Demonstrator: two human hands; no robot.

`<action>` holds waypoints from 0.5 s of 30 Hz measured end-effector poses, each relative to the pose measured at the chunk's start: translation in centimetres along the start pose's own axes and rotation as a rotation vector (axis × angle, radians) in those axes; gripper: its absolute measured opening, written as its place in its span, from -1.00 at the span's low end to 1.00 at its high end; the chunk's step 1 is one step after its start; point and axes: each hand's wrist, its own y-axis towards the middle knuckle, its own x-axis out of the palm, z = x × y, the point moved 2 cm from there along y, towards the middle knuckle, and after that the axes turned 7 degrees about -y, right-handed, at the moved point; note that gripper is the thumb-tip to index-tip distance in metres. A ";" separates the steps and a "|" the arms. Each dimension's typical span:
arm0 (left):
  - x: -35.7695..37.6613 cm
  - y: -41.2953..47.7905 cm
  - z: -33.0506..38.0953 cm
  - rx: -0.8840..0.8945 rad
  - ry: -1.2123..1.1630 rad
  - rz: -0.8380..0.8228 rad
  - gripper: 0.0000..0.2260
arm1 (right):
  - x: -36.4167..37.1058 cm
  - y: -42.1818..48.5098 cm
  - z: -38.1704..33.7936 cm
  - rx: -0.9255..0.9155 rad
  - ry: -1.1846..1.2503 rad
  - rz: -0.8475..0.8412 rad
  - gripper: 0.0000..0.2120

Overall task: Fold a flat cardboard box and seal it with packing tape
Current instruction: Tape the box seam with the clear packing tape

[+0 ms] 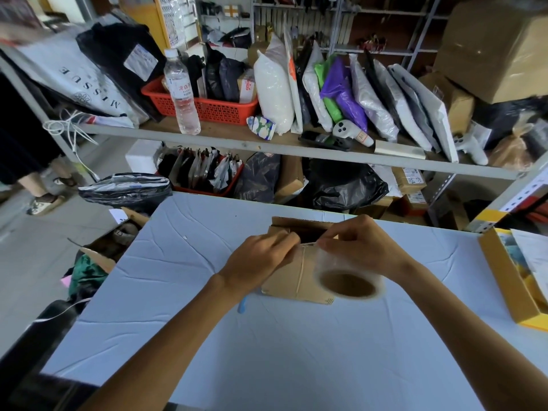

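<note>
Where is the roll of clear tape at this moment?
In the head view the tape roll sits right of centre, held by the right hand, over the near right part of the cardboard box.

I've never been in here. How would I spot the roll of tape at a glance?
Start at the big pale blue table in the foreground; a small brown cardboard box lies near its middle. The tape roll is at the box's right end, held from above by the right hand. It is the only see-through ring with a brown core.
</note>
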 end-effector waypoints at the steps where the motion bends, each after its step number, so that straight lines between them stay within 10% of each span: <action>1: 0.1 -0.1 0.1 0.011 -0.009 0.008 -0.80 | 0.1 0.1 0.0 -0.005 -0.004 -0.001 -0.86; 15: -1.9 -1.6 -3.3 -0.115 -0.121 -0.110 -0.58 | 3.1 0.9 -0.3 -0.008 0.050 0.006 -0.84</action>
